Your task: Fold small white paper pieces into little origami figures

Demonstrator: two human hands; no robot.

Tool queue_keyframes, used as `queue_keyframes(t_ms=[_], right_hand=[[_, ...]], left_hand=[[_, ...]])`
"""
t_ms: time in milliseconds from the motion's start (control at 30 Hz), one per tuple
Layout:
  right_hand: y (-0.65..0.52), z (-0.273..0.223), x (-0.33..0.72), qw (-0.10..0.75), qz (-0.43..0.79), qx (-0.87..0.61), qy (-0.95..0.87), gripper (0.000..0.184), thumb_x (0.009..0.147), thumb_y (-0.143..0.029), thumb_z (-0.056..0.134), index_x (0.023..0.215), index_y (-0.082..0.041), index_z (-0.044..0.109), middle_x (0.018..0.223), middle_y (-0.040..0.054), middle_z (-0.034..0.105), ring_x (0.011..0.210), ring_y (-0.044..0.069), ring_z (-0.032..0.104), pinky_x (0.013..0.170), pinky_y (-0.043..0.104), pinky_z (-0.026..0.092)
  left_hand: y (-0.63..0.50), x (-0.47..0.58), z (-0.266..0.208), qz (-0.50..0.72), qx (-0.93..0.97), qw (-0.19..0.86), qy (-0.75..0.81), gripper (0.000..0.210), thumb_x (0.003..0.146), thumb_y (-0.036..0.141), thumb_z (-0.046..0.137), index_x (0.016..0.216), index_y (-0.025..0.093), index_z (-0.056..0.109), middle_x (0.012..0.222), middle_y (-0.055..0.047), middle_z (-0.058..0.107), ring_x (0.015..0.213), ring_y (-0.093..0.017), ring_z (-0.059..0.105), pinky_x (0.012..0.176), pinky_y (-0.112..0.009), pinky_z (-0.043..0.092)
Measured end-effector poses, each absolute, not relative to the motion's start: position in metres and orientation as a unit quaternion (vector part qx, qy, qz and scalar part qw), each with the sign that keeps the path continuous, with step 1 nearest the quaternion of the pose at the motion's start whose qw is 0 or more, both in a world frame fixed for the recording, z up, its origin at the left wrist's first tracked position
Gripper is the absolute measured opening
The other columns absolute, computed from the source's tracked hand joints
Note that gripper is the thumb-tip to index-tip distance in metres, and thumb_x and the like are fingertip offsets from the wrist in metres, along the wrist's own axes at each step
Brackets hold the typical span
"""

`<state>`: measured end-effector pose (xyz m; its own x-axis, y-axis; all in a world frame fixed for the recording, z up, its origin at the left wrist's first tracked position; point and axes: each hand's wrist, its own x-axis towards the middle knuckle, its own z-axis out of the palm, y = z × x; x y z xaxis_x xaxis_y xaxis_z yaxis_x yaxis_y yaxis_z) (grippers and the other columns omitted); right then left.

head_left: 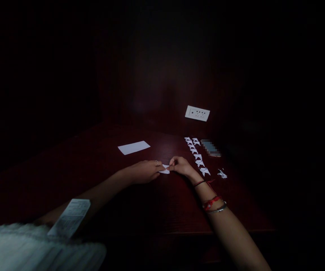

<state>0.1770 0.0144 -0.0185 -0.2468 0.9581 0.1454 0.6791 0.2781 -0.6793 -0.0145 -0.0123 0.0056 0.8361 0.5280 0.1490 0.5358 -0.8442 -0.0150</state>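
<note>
A small piece of white folded paper [164, 171] lies on the dark red table between my two hands. My left hand [145, 171], with a ring on one finger, holds the paper's left part under its fingertips. At the right side, my right hand [180, 166] pinches the same paper, its thumb and fingers curled together. Both sets of fingertips cover part of the folds. Beyond my left hand lies a flat white paper strip [134, 147]. To the right, several small folded paper shapes [198, 158] are set out in a slanting row.
A phone-like object [211, 148], blurred out, rests right of the folded shapes. Nearer me are some paper scraps [222, 173]. A white socket plate [197, 113] is on the wall behind the table [162, 203]. The surroundings are very dark.
</note>
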Motion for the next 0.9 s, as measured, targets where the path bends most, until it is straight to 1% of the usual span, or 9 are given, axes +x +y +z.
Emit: queue_keyframes(t_ms=[133,267,333,400,467,533,600,700,900], right_hand=[[0.022,-0.022,0.176,0.317,0.329,-0.567,-0.685,0.022,0.046,-0.011,0.06,0.066,-0.014,0.052,0.058,-0.0055,0.046,0.049,0.004,0.041,0.049,0.016,0.035],[0.022,-0.021,0.18,0.345,0.351,-0.573,-0.656,0.023,0.05,-0.001,0.049,0.07,-0.013,0.052,0.057,-0.0056,0.043,0.048,0.004,0.04,0.048,0.016,0.034],[0.021,-0.021,0.183,0.357,0.35,-0.555,-0.665,0.025,0.053,-0.003,0.048,0.075,-0.013,0.053,0.061,-0.0047,0.045,0.05,0.004,0.041,0.049,0.016,0.034],[0.02,-0.02,0.186,0.363,0.35,-0.521,-0.688,0.023,0.057,-0.01,0.052,0.079,-0.013,0.054,0.065,-0.0034,0.047,0.054,0.005,0.042,0.053,0.017,0.035],[0.019,-0.02,0.187,0.351,0.34,-0.483,-0.727,0.024,0.057,-0.019,0.057,0.08,-0.013,0.056,0.069,-0.0016,0.049,0.06,0.006,0.044,0.057,0.018,0.036],[0.017,-0.018,0.186,0.325,0.313,-0.455,-0.768,0.029,0.055,-0.025,0.061,0.08,-0.012,0.058,0.072,-0.0001,0.05,0.065,0.008,0.045,0.061,0.019,0.036],[0.015,-0.017,0.184,0.299,0.279,-0.448,-0.795,0.03,0.053,-0.025,0.063,0.08,-0.012,0.059,0.073,0.0009,0.051,0.067,0.009,0.045,0.063,0.02,0.036],[0.012,-0.014,0.182,0.268,0.241,-0.466,-0.808,0.025,0.054,-0.023,0.062,0.077,-0.013,0.06,0.072,0.0009,0.051,0.065,0.009,0.045,0.062,0.021,0.036],[0.012,-0.016,0.179,0.248,0.237,-0.498,-0.797,0.019,0.054,-0.017,0.061,0.072,-0.012,0.058,0.069,0.0002,0.052,0.06,0.008,0.045,0.057,0.019,0.036]], left_hand=[[-0.011,-0.015,0.004,-0.076,-0.958,0.029,-0.274,0.028,0.082,0.024,0.032,0.108,0.024,0.042,0.105,-0.003,0.046,0.091,-0.015,0.045,0.074,-0.025,0.035],[-0.009,-0.015,0.003,-0.076,-0.958,0.024,-0.274,0.026,0.082,0.024,0.031,0.104,0.022,0.044,0.102,-0.003,0.047,0.087,-0.015,0.047,0.072,-0.024,0.035],[-0.009,-0.016,0.003,-0.083,-0.958,0.022,-0.275,0.025,0.082,0.024,0.031,0.103,0.023,0.045,0.101,-0.002,0.048,0.087,-0.014,0.047,0.074,-0.025,0.035],[-0.008,-0.016,0.002,-0.093,-0.957,0.017,-0.275,0.025,0.082,0.022,0.031,0.104,0.023,0.044,0.102,-0.002,0.048,0.088,-0.014,0.047,0.074,-0.025,0.034],[-0.007,-0.017,0.003,-0.1,-0.958,0.007,-0.268,0.026,0.082,0.02,0.031,0.104,0.024,0.044,0.104,-0.001,0.047,0.09,-0.014,0.046,0.075,-0.025,0.033],[-0.005,-0.017,0.003,-0.106,-0.96,-0.004,-0.259,0.027,0.082,0.018,0.03,0.104,0.024,0.044,0.103,-0.001,0.048,0.09,-0.014,0.045,0.075,-0.023,0.033],[-0.004,-0.018,0.003,-0.117,-0.958,-0.011,-0.261,0.026,0.082,0.017,0.03,0.103,0.023,0.045,0.1,-0.001,0.049,0.088,-0.013,0.046,0.074,-0.023,0.033],[-0.001,-0.018,0.002,-0.144,-0.951,-0.013,-0.275,0.025,0.082,0.019,0.03,0.101,0.022,0.046,0.098,-0.001,0.049,0.086,-0.013,0.046,0.074,-0.022,0.032],[0.0,-0.015,0.001,-0.148,-0.944,0.008,-0.294,0.02,0.08,0.024,0.035,0.094,0.02,0.05,0.097,-0.001,0.048,0.083,-0.013,0.046,0.072,-0.022,0.033]])
